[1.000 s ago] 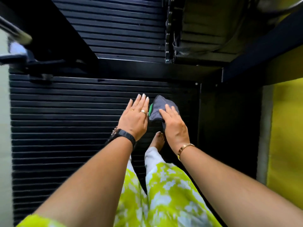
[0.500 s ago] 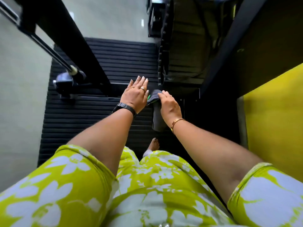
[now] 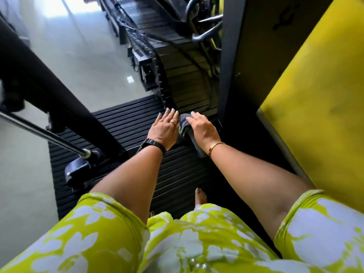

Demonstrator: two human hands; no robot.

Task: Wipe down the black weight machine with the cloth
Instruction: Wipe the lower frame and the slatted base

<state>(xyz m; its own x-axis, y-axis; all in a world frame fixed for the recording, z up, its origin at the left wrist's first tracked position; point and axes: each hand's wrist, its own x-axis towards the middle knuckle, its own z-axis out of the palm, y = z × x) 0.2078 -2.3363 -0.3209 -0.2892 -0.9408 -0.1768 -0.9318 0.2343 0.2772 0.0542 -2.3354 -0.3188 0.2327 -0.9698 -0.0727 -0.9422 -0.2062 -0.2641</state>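
Nearest us, lime-green floral sleeves (image 3: 94, 223) fill the bottom of the view. One bare foot (image 3: 200, 196) shows between the person's forearms, on the ribbed black platform (image 3: 122, 123) of the black weight machine (image 3: 187, 85).

Both arms reach forward to the platform's far edge. The left hand (image 3: 164, 129) has a black watch (image 3: 154, 144) at the wrist and a ring (image 3: 173, 122) on one finger. It lies palm down on the ribs with its fingers straight and close together, holding nothing, and its fingertips reach that far edge. Just beside it is the right hand (image 3: 203, 129), with a gold bangle (image 3: 215, 146) at the wrist. It rests palm down on the grey cloth (image 3: 182, 123) with lightly bent fingers laid over the top, pressing rather than gripping as far as we can tell.

The cloth sits bunched at the platform's far edge between the two hands. We see a sliver of green on its left side, and a loose end hangs below the right wrist.

Beyond the hands, the machine's black slats run away from us, crossed by dark cables. A black upright (image 3: 226, 56) rises just to the right of the right hand, and a yellow pad (image 3: 315, 95) fills the right side. On the left, a thick black beam (image 3: 49, 81) slants across above a chrome rod (image 3: 39, 131). Behind them lies pale glossy floor (image 3: 78, 56).
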